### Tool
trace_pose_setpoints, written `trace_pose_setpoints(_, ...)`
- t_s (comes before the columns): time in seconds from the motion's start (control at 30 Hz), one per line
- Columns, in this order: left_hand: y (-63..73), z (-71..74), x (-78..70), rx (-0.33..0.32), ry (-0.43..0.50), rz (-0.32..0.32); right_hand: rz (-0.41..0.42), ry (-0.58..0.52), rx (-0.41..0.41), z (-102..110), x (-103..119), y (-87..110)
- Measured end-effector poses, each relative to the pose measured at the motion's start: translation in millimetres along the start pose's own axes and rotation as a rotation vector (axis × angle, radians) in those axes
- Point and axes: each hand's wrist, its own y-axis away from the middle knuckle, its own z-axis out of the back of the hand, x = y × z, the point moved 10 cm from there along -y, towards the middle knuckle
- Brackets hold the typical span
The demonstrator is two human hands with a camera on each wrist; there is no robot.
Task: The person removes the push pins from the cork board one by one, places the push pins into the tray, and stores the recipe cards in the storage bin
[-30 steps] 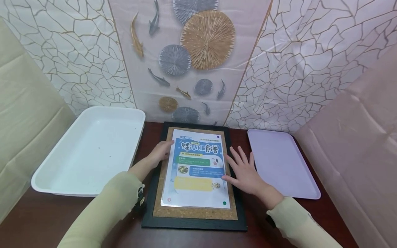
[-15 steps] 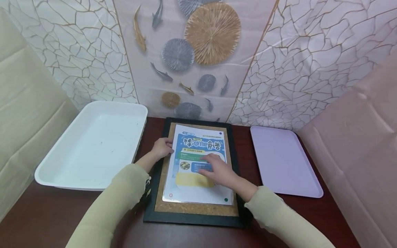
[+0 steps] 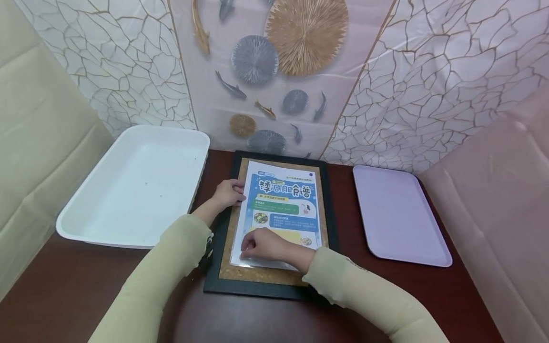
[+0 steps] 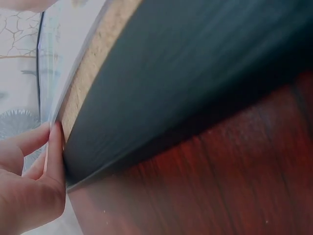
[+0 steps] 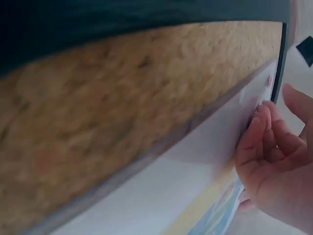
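A glossy printed poster (image 3: 279,190) lies on a black-framed cork board (image 3: 257,275). In the head view my left hand (image 3: 229,193) is at the poster's left edge. The left wrist view shows this hand (image 4: 36,171) with thumb and finger pinching that edge. My right hand (image 3: 268,245) is over the poster's lower left and hides the corner there. Its fingers (image 5: 252,137) are loosely curled against the sheet in the right wrist view, thumb apart, close to a pink dot (image 5: 269,80) near the corner. A purple dot (image 3: 310,175) marks the top right corner.
A deep white tray (image 3: 141,190) stands to the left and a flat lilac tray (image 3: 401,214) to the right, both on the dark red-brown table (image 3: 231,319). Patterned cloth (image 3: 296,102) hangs behind the board, with plain panels at both sides.
My right hand has come from the poster's right edge across its middle to the lower left. My left hand stays at the left edge, its fingers now bent in. The head view has tilted down.
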Motion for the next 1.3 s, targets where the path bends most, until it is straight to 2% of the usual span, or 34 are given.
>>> trace_pose_setpoints(0.2,-1.2,6.0,0.3,-0.014,-0.011,0.015,0.022,0.128,0.005,-4.5,10.3,-5.5)
trace_pose_setpoints(0.5,-1.4,7.4,0.2,-0.014,-0.004,0.002,-0.007,0.18,0.059,-6.0,16.1,-11.5)
trace_pose_setpoints(0.83,-2.1,6.8,0.2,-0.003,0.011,0.004,-0.085,0.112,0.143,-7.9,10.7,-12.5)
trace_pose_setpoints(1.07,-2.1,5.7,1.3,-0.016,0.016,0.0,-0.048,0.068,0.229,-14.6,10.6,-8.4)
trace_pose_setpoints(1.3,-0.9,-0.4,1.9,-0.003,-0.001,0.003,-0.011,-0.079,0.285,-10.9,-0.1,7.6)
